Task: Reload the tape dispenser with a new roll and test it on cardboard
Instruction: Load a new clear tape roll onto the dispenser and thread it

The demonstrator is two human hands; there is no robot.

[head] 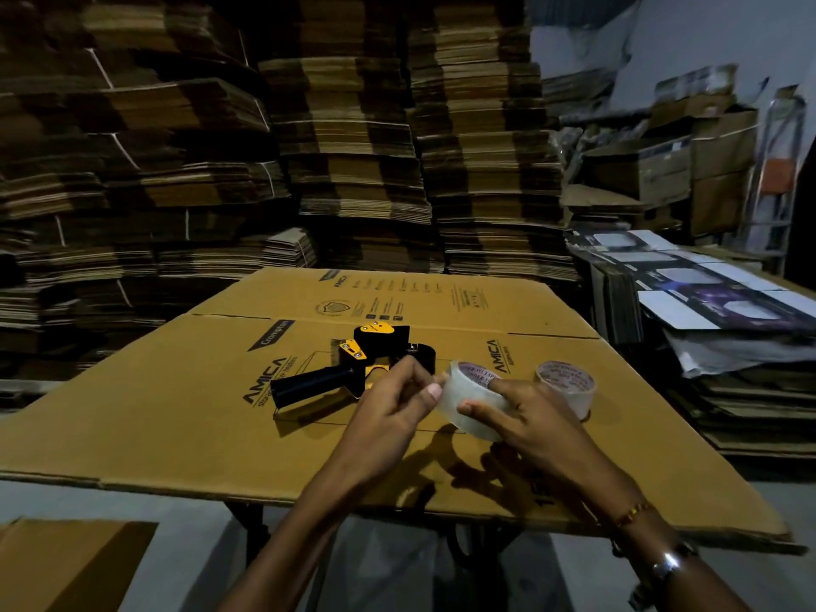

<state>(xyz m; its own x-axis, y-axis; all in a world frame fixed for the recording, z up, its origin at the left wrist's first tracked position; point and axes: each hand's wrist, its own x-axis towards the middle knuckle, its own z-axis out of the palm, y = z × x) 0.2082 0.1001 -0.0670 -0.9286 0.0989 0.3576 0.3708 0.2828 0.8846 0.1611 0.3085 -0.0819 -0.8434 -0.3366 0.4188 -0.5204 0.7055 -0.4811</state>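
Currently, lower centre of frame: clear tape roll [474, 401] gripped by both hands — right hand [527, 419] clasping its side, left hand [391, 410] pinching the rim. Dispenser [353, 368] unloaded just behind on cardboard [176, 413]. Advice — find the loose end first.

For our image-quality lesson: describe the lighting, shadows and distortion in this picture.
Head view: dim overall, the cardboard sheet lit brightest; hard hand shadows fall on it toward the camera; the stacks behind bow from wide-angle distortion; the corners darken.
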